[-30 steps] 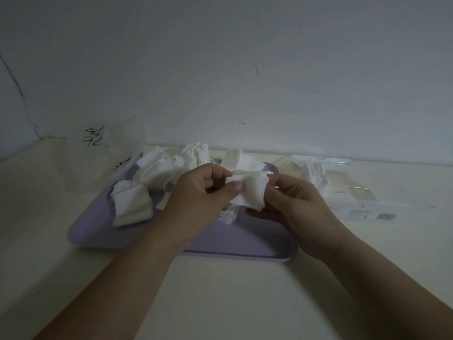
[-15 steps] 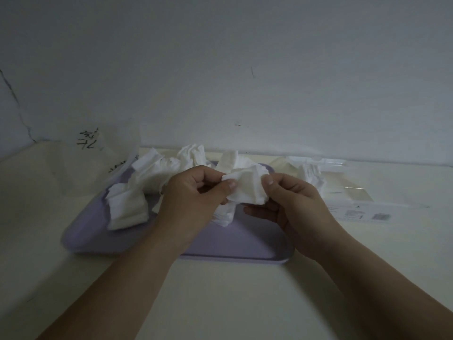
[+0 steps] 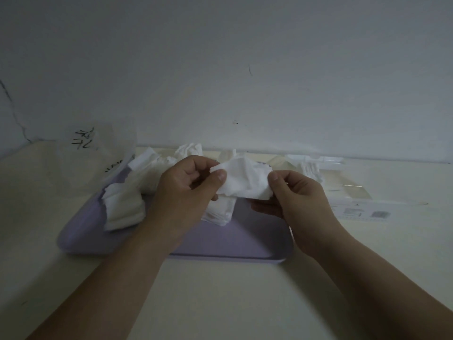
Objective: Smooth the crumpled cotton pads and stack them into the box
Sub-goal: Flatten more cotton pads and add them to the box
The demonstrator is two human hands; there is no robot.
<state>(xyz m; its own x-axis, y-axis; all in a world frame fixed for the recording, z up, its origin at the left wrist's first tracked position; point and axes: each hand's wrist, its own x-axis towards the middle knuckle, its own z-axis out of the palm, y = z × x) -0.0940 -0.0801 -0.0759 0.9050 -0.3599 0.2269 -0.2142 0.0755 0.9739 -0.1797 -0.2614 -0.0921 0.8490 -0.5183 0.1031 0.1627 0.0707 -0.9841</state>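
A crumpled white cotton pad [image 3: 245, 179] is stretched between my two hands above a lilac tray [image 3: 245, 244]. My left hand [image 3: 186, 190] pinches its left edge between thumb and fingers. My right hand [image 3: 296, 195] pinches its right edge. Several more crumpled pads [image 3: 125, 204] lie heaped on the tray's left and back. A clear plastic box [image 3: 343, 187] lies to the right of the tray with a few white pads [image 3: 311, 169] in it.
The tray sits on a cream table that runs up to a white wall. A clear plastic bag [image 3: 93, 158] with black writing stands at the back left. The box's labelled flap [image 3: 362, 212] lies flat at the right.
The pad has been pulled wider between my hands, which have moved apart. The camera view shifted slightly.
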